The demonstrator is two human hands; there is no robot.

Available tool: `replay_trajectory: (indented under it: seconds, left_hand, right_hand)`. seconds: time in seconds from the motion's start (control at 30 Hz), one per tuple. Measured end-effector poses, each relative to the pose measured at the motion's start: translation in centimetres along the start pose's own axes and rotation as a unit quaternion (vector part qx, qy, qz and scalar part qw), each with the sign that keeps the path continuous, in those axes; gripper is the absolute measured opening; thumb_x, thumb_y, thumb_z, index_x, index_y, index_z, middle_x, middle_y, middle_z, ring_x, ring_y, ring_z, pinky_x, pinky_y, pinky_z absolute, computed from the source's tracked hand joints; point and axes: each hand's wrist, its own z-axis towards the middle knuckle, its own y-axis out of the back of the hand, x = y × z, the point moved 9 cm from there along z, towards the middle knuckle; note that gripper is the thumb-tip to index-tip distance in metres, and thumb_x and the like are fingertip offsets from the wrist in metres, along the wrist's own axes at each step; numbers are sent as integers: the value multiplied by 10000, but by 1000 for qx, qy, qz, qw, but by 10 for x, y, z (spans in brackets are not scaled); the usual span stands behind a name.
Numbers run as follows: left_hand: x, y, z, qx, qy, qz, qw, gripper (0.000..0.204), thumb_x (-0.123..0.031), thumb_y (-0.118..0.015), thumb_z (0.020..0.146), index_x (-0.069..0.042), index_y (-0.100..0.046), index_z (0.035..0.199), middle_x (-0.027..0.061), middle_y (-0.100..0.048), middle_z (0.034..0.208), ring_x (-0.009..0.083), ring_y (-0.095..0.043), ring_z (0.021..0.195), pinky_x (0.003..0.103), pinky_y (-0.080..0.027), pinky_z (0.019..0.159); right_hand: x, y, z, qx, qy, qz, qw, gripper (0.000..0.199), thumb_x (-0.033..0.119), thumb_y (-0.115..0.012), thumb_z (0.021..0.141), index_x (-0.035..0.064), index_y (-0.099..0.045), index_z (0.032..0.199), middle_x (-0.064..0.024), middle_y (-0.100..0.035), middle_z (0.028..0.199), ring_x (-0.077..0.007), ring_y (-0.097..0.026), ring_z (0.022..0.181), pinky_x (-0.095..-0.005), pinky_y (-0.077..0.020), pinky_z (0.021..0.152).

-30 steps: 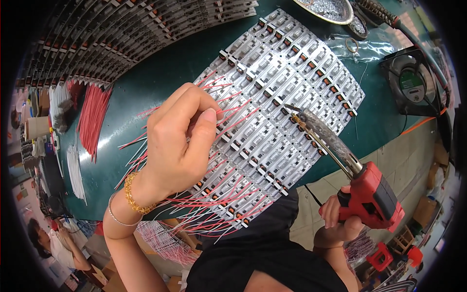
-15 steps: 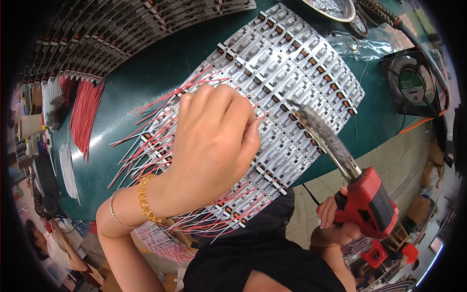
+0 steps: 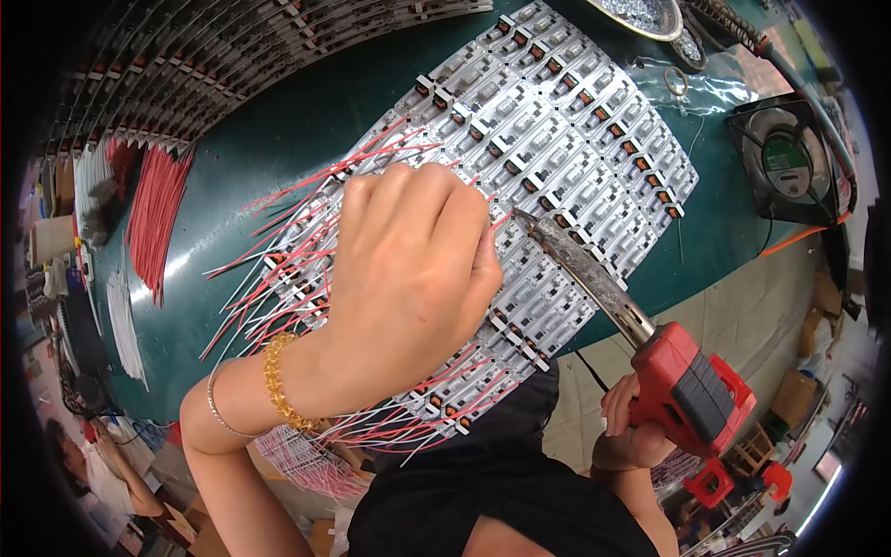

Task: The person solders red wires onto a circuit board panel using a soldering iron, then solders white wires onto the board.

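A panel of circuit boards (image 3: 566, 121), in rows of small grey modules with black and orange parts, lies tilted across the table. Over its left half is my left hand (image 3: 408, 260), closed in a pinch on a thin red wire (image 3: 502, 220) whose end pokes out past the fingertips. Wrapped round the red and black grip of a soldering gun (image 3: 687, 390) is my right hand (image 3: 636, 432). The iron's dark tip is close to the wire's end; whether they touch I cannot tell. Red and white wires (image 3: 269, 288) fan out from the panel's left side.
Bundled red wires (image 3: 160, 223) and white wires (image 3: 125, 325) lie on the green table (image 3: 241, 176) at left. More boards (image 3: 186, 65) stand far left. A metal dish (image 3: 640, 14) and a black fan (image 3: 784, 162) sit at right. Another person (image 3: 116, 473) is at lower left.
The soldering gun has moved left and slightly down, bringing its tip from the panel's middle to near the red wire's end. My left hand stays almost in place.
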Motion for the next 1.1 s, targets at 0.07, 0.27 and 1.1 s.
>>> replay_trajectory:
  seconds: [0.07,0.27,1.1]
  left_hand:
    - [0,1,0,-3,-3,-1,1000,180,21,-643,651,-47,-492,722,73,-496,754,251,-490,737,356,-353,694]
    - [-3,0,1,3,-9,13,1000,178,17,-645,650,-47,-494,718,77,-497,750,255,-492,734,359,-354,691]
    - [-7,2,4,26,-9,15,1000,152,20,-641,676,-41,-507,717,76,-515,731,256,-502,725,351,-358,700]
  right_hand:
    - [6,1,0,6,38,-27,999,701,528,-733,689,-81,-493,940,-11,-480,485,-107,-444,386,-217,-333,382]
    - [12,-10,1,75,45,-49,995,855,612,-568,777,-119,-416,1194,21,-421,440,-96,-409,357,-235,-367,416]
    - [-5,18,-10,-35,-25,-33,999,738,616,-708,638,8,-557,1028,-28,-589,1002,-175,-553,945,-320,-409,839]
